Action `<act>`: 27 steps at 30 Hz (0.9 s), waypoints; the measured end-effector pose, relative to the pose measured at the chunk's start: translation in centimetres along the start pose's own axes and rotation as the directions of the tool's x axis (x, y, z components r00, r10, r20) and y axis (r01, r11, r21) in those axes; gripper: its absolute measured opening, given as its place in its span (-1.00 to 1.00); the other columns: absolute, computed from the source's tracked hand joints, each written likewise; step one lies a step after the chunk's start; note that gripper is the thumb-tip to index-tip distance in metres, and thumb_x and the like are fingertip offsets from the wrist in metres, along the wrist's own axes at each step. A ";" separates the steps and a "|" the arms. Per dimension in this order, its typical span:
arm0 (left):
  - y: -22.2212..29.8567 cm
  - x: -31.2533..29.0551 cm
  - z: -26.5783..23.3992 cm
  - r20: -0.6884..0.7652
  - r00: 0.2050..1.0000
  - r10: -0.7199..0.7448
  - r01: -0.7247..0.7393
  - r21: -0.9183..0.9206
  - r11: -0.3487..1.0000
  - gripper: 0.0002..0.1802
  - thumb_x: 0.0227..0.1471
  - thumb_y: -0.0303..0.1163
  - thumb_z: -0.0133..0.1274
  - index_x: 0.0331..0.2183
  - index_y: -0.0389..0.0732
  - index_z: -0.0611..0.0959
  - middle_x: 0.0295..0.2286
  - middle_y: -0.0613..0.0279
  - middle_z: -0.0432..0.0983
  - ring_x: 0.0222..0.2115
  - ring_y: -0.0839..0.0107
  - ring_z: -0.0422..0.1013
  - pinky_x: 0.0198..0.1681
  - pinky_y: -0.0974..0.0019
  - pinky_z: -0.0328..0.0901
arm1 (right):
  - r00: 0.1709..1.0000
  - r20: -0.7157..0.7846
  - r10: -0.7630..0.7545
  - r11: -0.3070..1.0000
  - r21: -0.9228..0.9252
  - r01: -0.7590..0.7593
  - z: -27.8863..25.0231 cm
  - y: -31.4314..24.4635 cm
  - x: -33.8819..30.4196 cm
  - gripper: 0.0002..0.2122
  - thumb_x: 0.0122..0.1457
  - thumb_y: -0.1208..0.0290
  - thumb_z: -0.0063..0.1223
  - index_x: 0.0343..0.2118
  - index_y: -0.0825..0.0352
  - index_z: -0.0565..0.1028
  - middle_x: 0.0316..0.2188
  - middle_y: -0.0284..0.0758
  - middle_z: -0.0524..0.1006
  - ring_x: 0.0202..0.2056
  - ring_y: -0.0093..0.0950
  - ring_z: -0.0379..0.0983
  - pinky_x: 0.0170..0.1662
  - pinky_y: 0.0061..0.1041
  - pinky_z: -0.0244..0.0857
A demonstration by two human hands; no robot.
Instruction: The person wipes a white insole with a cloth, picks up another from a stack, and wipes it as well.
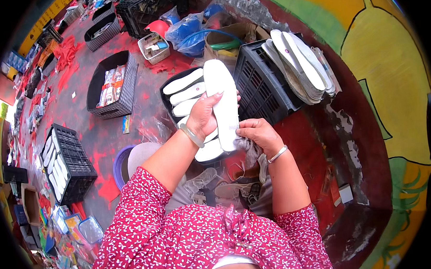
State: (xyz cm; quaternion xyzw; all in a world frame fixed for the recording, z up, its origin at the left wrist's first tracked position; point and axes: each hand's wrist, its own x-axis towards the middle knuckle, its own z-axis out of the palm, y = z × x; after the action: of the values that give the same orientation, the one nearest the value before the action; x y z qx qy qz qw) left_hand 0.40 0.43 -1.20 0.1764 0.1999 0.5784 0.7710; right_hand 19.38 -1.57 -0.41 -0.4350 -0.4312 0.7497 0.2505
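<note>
A white shoe insole [225, 105] stands lengthwise in front of me, its toe end pointing away. My left hand [204, 116] is closed round its left edge, thumb on the top face. At the insole's lower right end my right hand [262, 136] is pinched, with a crumpled grey cloth [249, 154] bunched beneath its fingers and against the insole. Just beyond and below the insole, a dark basket holds several more white insoles [187, 95], partly hidden by my left hand and the held insole.
A black plastic crate [259, 79] stands at the far right, stacked insoles [296, 66] leaning over its top. Another black crate [75, 164] with insoles stands left. A grey woven basket [129, 85] holds packets. A purple basin [119, 170] sits by my left arm; a painted wall [368, 113] bounds the right.
</note>
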 end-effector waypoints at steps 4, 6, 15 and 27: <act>-0.5 0.4 -1.0 -0.089 0.988 0.127 -0.123 0.039 0.992 -0.64 0.06 -0.55 -0.07 -0.06 -0.27 0.38 -0.22 0.09 0.47 -0.23 0.27 0.45 -0.12 0.16 0.37 | 0.999 -0.012 -0.031 0.987 -0.161 0.028 -0.2 0.2 0.1 -0.82 0.02 0.56 0.08 -0.30 0.50 0.54 -0.45 -0.36 0.55 -0.45 -0.65 0.44 -0.34 -0.69 0.32; -0.5 0.5 -1.1 -0.112 0.978 0.176 -0.165 0.102 0.981 -0.65 0.06 -0.55 -0.07 -0.06 -0.27 0.39 -0.23 0.11 0.47 -0.24 0.28 0.45 -0.13 0.17 0.37 | 0.973 -0.090 -0.214 0.944 -0.274 0.183 -1.1 0.0 -0.1 -0.83 0.08 0.48 0.03 -0.35 0.49 0.54 -0.47 -0.37 0.54 -0.48 -0.64 0.41 -0.40 -0.68 0.29; -2.1 -1.5 0.9 0.107 0.992 -0.069 0.016 0.429 0.903 -0.61 0.08 -0.46 0.00 -0.03 -0.27 0.35 -0.18 0.19 0.44 -0.21 0.43 0.41 -0.12 0.30 0.33 | 0.798 -0.294 -0.527 0.555 0.592 0.585 -4.1 -2.3 -1.0 -0.61 0.29 0.24 -0.32 0.00 0.48 0.30 -0.07 -0.14 0.42 -0.04 -0.31 0.35 0.08 -0.30 0.18; -2.9 -1.4 0.4 0.137 0.988 -0.067 -0.022 0.563 0.826 -0.65 0.12 -0.40 -0.02 -0.05 -0.28 0.39 -0.20 0.22 0.46 -0.23 0.47 0.42 -0.15 0.36 0.34 | 0.881 -0.061 -0.469 0.823 0.332 0.461 -2.4 -2.6 -2.4 -0.56 0.07 0.59 0.05 0.04 0.48 0.27 -0.16 -0.28 0.46 -0.20 -0.56 0.42 -0.10 -0.57 0.30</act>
State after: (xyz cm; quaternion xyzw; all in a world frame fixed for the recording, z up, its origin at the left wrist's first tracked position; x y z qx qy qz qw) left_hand 2.63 -1.69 -2.18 0.4364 0.3046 0.4696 0.7044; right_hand 22.61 -1.03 2.32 -0.2588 -0.3924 0.7335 0.4909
